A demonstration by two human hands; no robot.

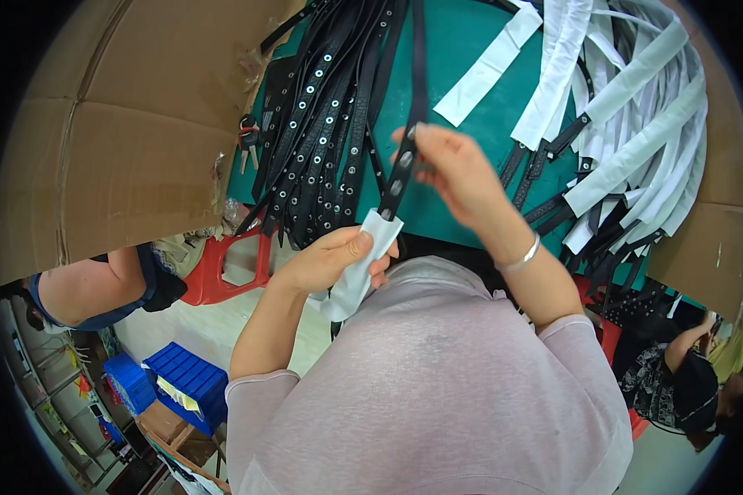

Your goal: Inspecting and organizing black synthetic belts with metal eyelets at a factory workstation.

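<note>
A black belt (pixel 418 70) with metal eyelets runs from the far table edge down between my hands. My right hand (pixel 454 169) pinches it above a row of eyelets. Below, the belt's lower end goes into a narrow white sleeve (pixel 357 280), which my left hand (pixel 338 260) grips near its mouth. How far the belt reaches inside is hidden. Many black eyelet belts (pixel 326 132) lie in a bundle to the left on the green table (pixel 446 210). On the right is a pile of belts in white sleeves (pixel 636 153), their black ends sticking out.
A loose white sleeve (pixel 489 70) lies at the far middle. Cardboard (pixel 140 140) walls the table's left, with keys (pixel 248 140) beside it. A red stool (pixel 227 268) and blue crates (pixel 186 384) stand lower left. Other people sit at both sides.
</note>
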